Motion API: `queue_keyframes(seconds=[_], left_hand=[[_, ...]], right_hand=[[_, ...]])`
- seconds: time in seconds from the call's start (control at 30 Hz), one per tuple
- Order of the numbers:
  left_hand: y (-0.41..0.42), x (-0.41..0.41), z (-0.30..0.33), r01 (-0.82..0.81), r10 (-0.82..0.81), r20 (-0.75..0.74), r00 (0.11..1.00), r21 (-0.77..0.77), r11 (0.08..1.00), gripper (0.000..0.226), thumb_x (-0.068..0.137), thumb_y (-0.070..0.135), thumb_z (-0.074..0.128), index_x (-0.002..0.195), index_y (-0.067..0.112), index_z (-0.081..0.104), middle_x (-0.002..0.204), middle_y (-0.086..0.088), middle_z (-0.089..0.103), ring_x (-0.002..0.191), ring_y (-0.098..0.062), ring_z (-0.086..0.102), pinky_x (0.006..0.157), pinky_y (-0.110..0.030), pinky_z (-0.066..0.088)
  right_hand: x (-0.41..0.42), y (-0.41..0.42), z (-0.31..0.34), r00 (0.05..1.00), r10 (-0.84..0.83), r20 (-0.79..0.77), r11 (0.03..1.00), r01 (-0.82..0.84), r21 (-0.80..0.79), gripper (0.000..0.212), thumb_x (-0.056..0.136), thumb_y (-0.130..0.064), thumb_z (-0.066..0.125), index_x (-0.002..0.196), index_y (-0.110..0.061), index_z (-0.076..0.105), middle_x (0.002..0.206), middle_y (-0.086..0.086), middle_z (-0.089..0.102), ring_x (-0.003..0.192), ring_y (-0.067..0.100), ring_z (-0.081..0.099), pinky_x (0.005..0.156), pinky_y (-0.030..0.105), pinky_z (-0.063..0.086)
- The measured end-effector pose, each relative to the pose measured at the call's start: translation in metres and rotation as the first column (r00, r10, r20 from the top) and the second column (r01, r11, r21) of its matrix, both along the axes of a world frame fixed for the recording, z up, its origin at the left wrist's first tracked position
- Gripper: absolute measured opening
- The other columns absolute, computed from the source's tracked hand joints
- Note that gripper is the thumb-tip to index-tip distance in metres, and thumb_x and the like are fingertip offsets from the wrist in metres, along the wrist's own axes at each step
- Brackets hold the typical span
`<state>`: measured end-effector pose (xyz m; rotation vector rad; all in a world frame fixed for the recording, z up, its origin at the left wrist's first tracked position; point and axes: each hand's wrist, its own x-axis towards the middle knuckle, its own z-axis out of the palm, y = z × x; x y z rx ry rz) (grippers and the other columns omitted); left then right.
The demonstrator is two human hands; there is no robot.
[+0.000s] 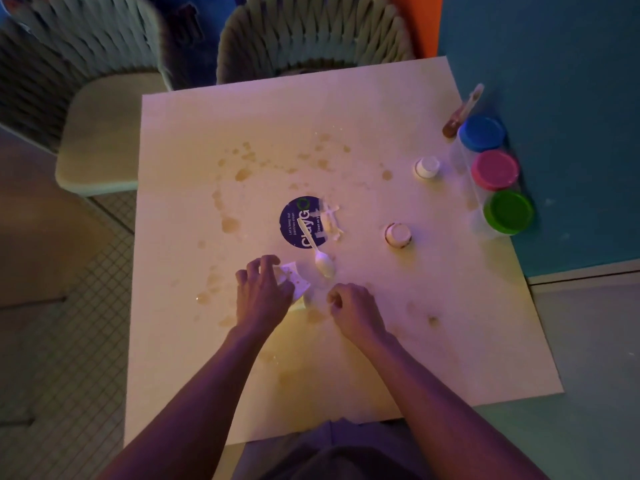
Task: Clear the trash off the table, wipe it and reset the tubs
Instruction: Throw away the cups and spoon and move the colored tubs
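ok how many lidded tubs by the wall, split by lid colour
blue-lidded tub: 1
pink-lidded tub: 1
green-lidded tub: 1
total: 3, in a row along the table's right edge

Trash and three lidded tubs sit on the stained white table (346,358).

We see a crumpled, torn white cup (298,283) near the front centre, and a white plastic spoon (320,255) lies just beyond it, bowl toward us, handle across a round dark sticker (296,226). Torn white scraps (330,220) lie at the sticker's right edge. Two small white cups (398,234) (426,167) stand further right, well apart. Against the right edge we find three clear tubs in a row, with blue lid (482,132), pink lid (495,169) and green lid (508,211). Brown spill marks (242,174) dot the surface.
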<state>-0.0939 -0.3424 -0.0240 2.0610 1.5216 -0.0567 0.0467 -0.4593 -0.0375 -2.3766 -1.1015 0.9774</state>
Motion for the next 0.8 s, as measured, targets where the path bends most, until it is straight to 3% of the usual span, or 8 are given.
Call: queue_keyframes(seconds=[0.13, 0.27, 0.37, 0.5, 0.6, 0.7, 0.8], left_hand=[[-0.004, 0.006, -0.002, -0.099, 0.098, -0.053, 0.994, -0.025, 0.995, 0.052, 0.09, 0.042, 0.06, 0.138, 0.027, 0.044, 0.137, -0.011, 0.053, 0.122, -0.039, 0.042, 0.097, -0.048, 0.041], [-0.01, 0.011, -0.007, -0.177, 0.175, -0.041, 0.984, -0.057, 0.983, 0.052, 0.091, 0.041, 0.06, 0.139, 0.027, 0.044, 0.136, -0.014, 0.05, 0.12, -0.042, 0.044, 0.1, -0.047, 0.038], [-0.011, 0.014, -0.013, -0.214, 0.209, -0.072, 0.975, -0.073, 0.974, 0.049, 0.09, 0.04, 0.061, 0.135, 0.027, 0.047, 0.13, -0.017, 0.051, 0.115, -0.045, 0.048, 0.102, -0.047, 0.035], [-0.005, 0.023, -0.011, -0.262, 0.253, -0.091, 0.963, -0.118, 0.958, 0.05, 0.086, 0.04, 0.069, 0.13, 0.026, 0.052, 0.128, -0.018, 0.049, 0.116, -0.045, 0.05, 0.105, -0.046, 0.036], [0.002, 0.024, -0.011, -0.32, 0.305, -0.112, 0.946, -0.155, 0.934, 0.058, 0.079, 0.046, 0.077, 0.129, 0.026, 0.053, 0.128, -0.015, 0.047, 0.118, -0.043, 0.051, 0.105, -0.048, 0.043], [0.007, 0.022, -0.013, -0.372, 0.352, -0.124, 0.928, -0.22, 0.902, 0.066, 0.07, 0.054, 0.079, 0.126, 0.027, 0.057, 0.125, -0.012, 0.047, 0.115, -0.039, 0.054, 0.095, -0.051, 0.052], [0.012, 0.022, -0.015, -0.361, 0.337, -0.139, 0.931, -0.237, 0.902, 0.079, 0.054, 0.069, 0.074, 0.119, 0.025, 0.064, 0.116, -0.01, 0.061, 0.102, -0.034, 0.063, 0.085, -0.048, 0.058]], right_hand=[[0.022, -0.012, 0.004, 0.984, -0.141, -0.113, 0.988, 0.147, 0.052, 0.017, 0.08, -0.007, 0.066, 0.092, -0.017, 0.073, 0.092, 0.001, 0.074, 0.087, 0.022, 0.066, 0.078, 0.031, 0.052], [0.046, -0.028, 0.01, 0.939, -0.269, -0.212, 0.954, 0.29, 0.074, 0.022, 0.079, -0.003, 0.062, 0.086, -0.022, 0.069, 0.077, -0.006, 0.067, 0.071, 0.019, 0.066, 0.069, 0.03, 0.054], [0.062, -0.037, 0.01, 0.908, -0.321, -0.268, 0.939, 0.342, 0.036, 0.027, 0.078, 0.001, 0.058, 0.086, -0.024, 0.066, 0.077, -0.003, 0.065, 0.071, 0.021, 0.067, 0.061, 0.023, 0.05], [0.084, -0.047, 0.011, 0.893, -0.388, -0.229, 0.919, 0.395, -0.019, 0.029, 0.086, 0.001, 0.049, 0.092, -0.018, 0.07, 0.085, -0.004, 0.064, 0.081, 0.013, 0.058, 0.064, 0.016, 0.035], [0.098, -0.054, 0.013, 0.868, -0.441, -0.226, 0.897, 0.438, -0.069, 0.031, 0.087, 0.0, 0.044, 0.093, -0.017, 0.07, 0.09, -0.002, 0.064, 0.087, 0.017, 0.057, 0.069, 0.019, 0.035], [0.11, -0.064, 0.015, 0.846, -0.482, -0.228, 0.875, 0.477, -0.081, 0.028, 0.088, -0.004, 0.045, 0.092, -0.019, 0.068, 0.09, 0.0, 0.065, 0.089, 0.022, 0.06, 0.073, 0.021, 0.038], [0.119, -0.077, 0.015, 0.858, -0.481, -0.179, 0.876, 0.478, -0.065, 0.017, 0.092, -0.015, 0.054, 0.096, -0.016, 0.07, 0.093, 0.005, 0.07, 0.089, 0.024, 0.062, 0.074, 0.024, 0.042]])
